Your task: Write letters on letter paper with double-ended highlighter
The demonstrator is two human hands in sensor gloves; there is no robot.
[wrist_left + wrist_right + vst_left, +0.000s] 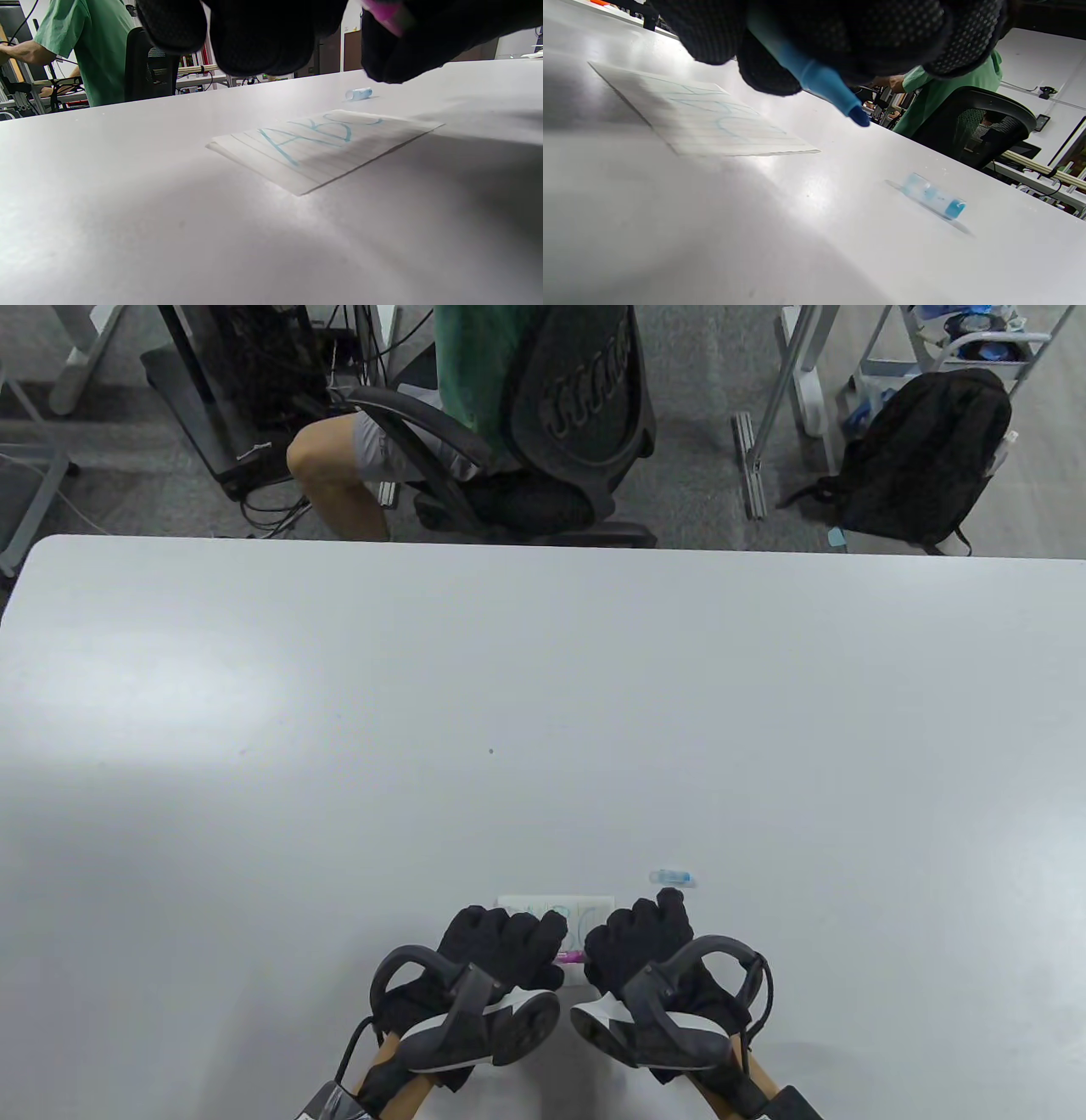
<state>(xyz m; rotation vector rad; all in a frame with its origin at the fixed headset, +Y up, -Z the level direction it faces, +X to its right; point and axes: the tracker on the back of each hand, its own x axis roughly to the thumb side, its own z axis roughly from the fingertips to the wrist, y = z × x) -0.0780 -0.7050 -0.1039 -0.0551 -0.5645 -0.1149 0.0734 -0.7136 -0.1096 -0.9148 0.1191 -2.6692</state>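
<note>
A lined sheet of letter paper [594,909] [322,148] [712,123] lies flat near the table's front edge, with "ABC" written on it in blue. My right hand [636,937] [861,34] grips the double-ended highlighter [570,957] [814,76] just above the paper. Its uncapped blue tip points away from me. The pink end [384,12] sticks out leftward to my left hand [509,942] [254,34], whose curled fingers close on it. The clear blue cap [673,878] [359,93] [933,197] lies loose on the table [543,712], right of the paper.
Beyond the table's far edge a person in a green shirt [475,364] sits on a black office chair [585,398]. A black backpack [925,458] leans on the floor at the far right.
</note>
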